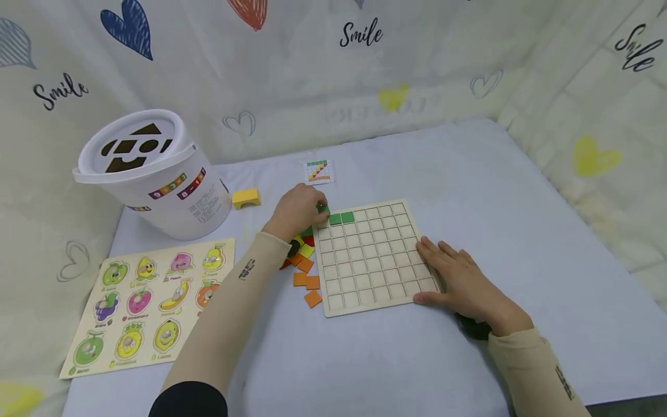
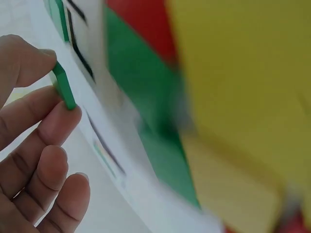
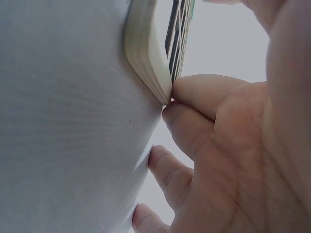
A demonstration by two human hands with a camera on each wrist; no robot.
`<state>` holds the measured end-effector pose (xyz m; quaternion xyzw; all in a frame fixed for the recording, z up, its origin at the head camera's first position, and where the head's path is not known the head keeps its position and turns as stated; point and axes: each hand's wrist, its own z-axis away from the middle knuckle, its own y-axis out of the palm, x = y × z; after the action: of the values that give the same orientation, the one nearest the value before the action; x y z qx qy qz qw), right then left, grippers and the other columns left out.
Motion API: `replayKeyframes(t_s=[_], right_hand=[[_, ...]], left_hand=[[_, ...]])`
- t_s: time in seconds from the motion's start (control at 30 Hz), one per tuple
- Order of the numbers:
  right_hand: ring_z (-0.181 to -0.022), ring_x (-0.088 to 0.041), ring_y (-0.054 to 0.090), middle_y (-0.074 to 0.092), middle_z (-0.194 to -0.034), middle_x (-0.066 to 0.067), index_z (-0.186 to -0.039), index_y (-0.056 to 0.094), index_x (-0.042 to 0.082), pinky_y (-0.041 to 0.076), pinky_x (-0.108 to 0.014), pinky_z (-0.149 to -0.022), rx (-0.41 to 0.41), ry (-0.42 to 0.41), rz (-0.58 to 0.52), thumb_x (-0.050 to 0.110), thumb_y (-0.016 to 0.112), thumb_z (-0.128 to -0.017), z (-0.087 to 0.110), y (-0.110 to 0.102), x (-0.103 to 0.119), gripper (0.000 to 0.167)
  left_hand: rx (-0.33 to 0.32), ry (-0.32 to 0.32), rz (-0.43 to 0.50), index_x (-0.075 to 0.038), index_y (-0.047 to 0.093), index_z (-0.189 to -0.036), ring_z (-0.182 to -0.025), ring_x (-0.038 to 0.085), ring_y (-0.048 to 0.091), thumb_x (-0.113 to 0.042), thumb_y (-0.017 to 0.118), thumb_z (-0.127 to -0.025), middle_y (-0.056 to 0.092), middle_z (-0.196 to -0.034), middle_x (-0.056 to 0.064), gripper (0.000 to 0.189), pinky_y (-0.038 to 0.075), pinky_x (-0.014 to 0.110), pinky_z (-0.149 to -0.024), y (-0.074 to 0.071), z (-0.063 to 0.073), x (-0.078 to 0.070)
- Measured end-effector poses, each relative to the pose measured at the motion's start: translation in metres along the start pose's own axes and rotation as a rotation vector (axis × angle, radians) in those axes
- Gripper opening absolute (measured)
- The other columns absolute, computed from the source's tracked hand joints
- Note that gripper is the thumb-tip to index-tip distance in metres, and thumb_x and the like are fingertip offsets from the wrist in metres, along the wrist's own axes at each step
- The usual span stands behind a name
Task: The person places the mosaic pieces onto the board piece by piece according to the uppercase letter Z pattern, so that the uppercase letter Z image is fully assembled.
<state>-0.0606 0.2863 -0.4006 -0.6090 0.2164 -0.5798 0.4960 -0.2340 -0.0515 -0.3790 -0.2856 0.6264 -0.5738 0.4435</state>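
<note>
My left hand (image 1: 294,211) pinches a small green square tile (image 2: 63,87) between thumb and fingertips, over the upper left corner of a pale wooden grid board (image 1: 363,255). Two green tiles (image 1: 347,217) lie side by side in the board's top row. My right hand (image 1: 464,286) lies with fingers extended along the board's right edge, its thumb near the lower right corner. The right wrist view has its fingertips touching the board's edge (image 3: 146,58). Loose orange tiles (image 1: 312,299) and red, yellow and green ones lie left of the board, partly hidden by my left wrist.
Behind the board lies a small pattern card (image 1: 318,172). A white bucket (image 1: 200,202) with a shape-cutout lid stands at the back left, beside a yellow arch block (image 1: 246,198). A fruit puzzle board (image 1: 164,255) lies at the left, partly under my left forearm.
</note>
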Motion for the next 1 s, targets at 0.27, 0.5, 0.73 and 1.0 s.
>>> replayKeyframes(t_s=[0.27, 0.5, 0.73, 1.0], right_hand=[[-0.157, -0.052, 0.02, 0.022, -0.173, -0.014, -0.166, 0.024, 0.011, 0.015, -0.074, -0.12, -0.012, 0.0, 0.016, 0.064, 0.075, -0.084, 0.004, 0.006, -0.001, 0.11], [-0.157, -0.052, 0.019, 0.022, -0.173, -0.014, -0.166, 0.024, 0.01, 0.013, -0.075, -0.121, -0.013, -0.009, -0.012, 0.064, 0.075, -0.085, 0.006, 0.007, 0.001, 0.11], [-0.157, -0.052, 0.019, 0.022, -0.173, -0.014, -0.166, 0.023, 0.011, 0.014, -0.075, -0.12, -0.018, -0.017, 0.0, 0.064, 0.074, -0.086, 0.004, 0.008, 0.001, 0.109], [-0.157, -0.052, 0.019, 0.022, -0.174, -0.013, -0.166, 0.022, 0.011, 0.014, -0.075, -0.12, -0.024, -0.019, 0.02, 0.064, 0.074, -0.086, 0.001, 0.004, -0.001, 0.109]], left_hand=[[0.012, 0.105, 0.018, -0.013, 0.081, -0.107, -0.098, 0.019, 0.062, -0.029, 0.073, -0.098, 0.078, -0.103, 0.001, 0.02, 0.057, 0.032, -0.086, 0.016, -0.011, -0.033], [0.02, 0.148, 0.01, -0.017, 0.081, -0.102, -0.097, 0.019, 0.059, -0.029, 0.071, -0.099, 0.076, -0.1, -0.002, 0.016, 0.053, 0.031, -0.079, 0.023, -0.021, -0.053], [0.001, 0.172, -0.031, -0.018, 0.083, -0.102, -0.1, 0.019, 0.061, -0.031, 0.074, -0.097, 0.078, -0.105, -0.002, 0.016, 0.057, 0.033, -0.083, 0.024, -0.026, -0.059], [0.004, 0.161, -0.009, -0.019, 0.084, -0.096, -0.095, 0.017, 0.059, -0.03, 0.074, -0.097, 0.078, -0.101, -0.003, 0.014, 0.053, 0.031, -0.083, 0.017, -0.027, -0.061]])
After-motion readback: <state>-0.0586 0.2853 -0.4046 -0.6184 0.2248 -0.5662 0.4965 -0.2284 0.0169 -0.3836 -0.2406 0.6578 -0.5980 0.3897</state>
